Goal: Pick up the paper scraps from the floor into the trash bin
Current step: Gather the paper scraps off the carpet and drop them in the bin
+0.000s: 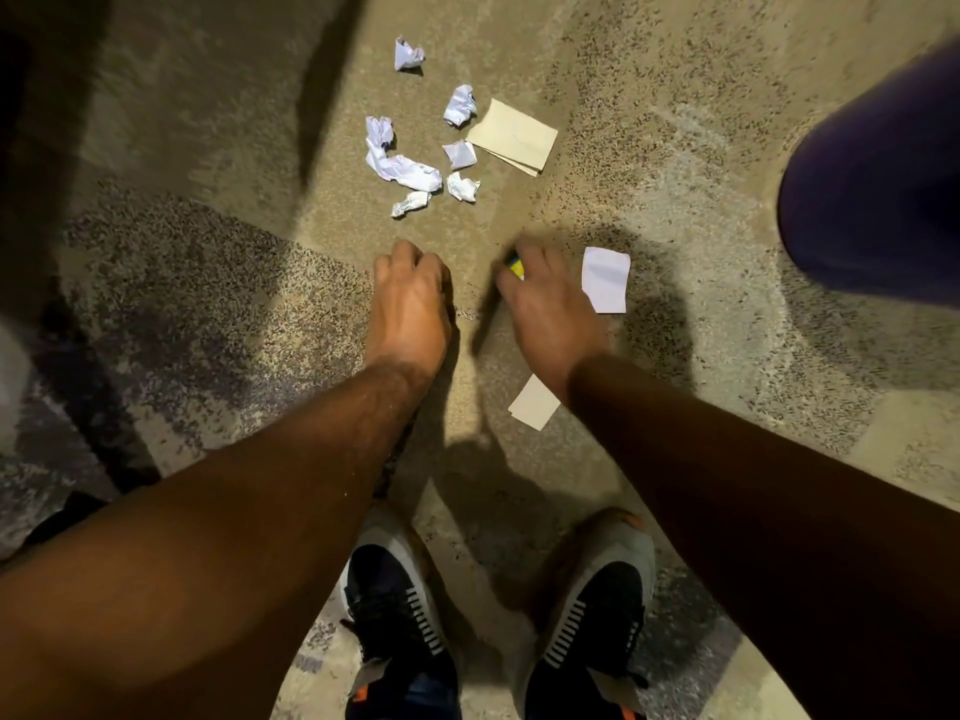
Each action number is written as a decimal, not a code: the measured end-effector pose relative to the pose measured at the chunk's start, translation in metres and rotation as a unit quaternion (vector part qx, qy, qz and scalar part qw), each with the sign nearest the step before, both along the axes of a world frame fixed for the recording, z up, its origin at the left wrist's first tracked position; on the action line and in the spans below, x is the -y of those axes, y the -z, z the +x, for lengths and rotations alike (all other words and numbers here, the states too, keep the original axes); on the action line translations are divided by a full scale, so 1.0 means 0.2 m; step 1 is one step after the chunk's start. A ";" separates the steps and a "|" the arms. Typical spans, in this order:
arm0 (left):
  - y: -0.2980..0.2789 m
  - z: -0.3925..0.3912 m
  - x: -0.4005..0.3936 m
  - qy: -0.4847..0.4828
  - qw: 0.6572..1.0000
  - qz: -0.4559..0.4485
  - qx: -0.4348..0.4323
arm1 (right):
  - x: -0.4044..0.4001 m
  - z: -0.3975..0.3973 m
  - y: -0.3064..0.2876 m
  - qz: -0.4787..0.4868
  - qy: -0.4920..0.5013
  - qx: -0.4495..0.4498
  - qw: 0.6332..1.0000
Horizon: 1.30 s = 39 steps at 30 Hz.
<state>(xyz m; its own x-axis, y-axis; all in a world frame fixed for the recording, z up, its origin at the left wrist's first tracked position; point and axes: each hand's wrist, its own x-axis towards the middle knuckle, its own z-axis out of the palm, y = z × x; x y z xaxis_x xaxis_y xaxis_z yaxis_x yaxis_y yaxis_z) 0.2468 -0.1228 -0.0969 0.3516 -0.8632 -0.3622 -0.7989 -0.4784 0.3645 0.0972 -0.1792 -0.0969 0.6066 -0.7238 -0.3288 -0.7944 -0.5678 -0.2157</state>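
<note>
Several crumpled white paper scraps point(410, 171) lie in a loose cluster on the carpet ahead of me, beside a flat tan folded sheet point(511, 135). A flat white slip point(605, 279) lies just right of my right hand point(545, 309). A small tan slip point(535, 402) sits under my right wrist. My right hand's fingers are curled on a small yellow and blue scrap point(514, 265). My left hand point(410, 298) reaches down to the carpet with its fingers curled under; what they hold, if anything, is hidden. A dark blue rounded object point(878, 184) fills the right edge, possibly the trash bin.
The floor is a tan, speckled carpet point(208, 262) with dark shadow bands at the left. My two black and white shoes point(400, 626) stand at the bottom of the view. A pale object shows at the far left edge.
</note>
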 end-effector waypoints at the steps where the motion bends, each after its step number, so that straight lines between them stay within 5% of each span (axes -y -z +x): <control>1: 0.00 -0.01 -0.01 0.004 1.000 0.000 -0.006 | -0.02 -0.01 -0.01 -0.003 -0.004 0.007 1.000; 5: -0.04 -0.07 -0.05 0.045 0.997 0.012 -0.057 | -0.09 -0.03 -0.06 0.028 -0.004 0.034 0.999; 12: -0.24 -0.22 0.04 0.039 0.993 0.005 -0.110 | -0.06 -0.10 -0.27 0.098 0.141 0.082 0.982; 19: -0.65 -0.46 0.41 0.030 0.978 -0.148 -0.143 | 0.21 -0.31 -0.74 0.026 0.269 0.167 0.948; 23: -0.98 -0.68 0.67 0.005 0.951 -0.245 -0.189 | 0.41 -0.47 -1.08 -0.127 0.261 0.212 0.933; 27: -1.23 -0.91 0.86 0.003 0.924 -0.313 -0.221 | 0.57 -0.66 -1.34 -0.162 0.299 0.257 0.905; 34: -1.33 -1.23 0.96 0.122 0.920 -0.266 -0.262 | 0.58 -1.03 -1.40 -0.182 0.390 0.241 0.870; 39: -1.24 -1.32 0.90 0.212 0.919 -0.230 -0.238 | 0.47 -1.18 -1.28 -0.164 0.386 0.235 0.877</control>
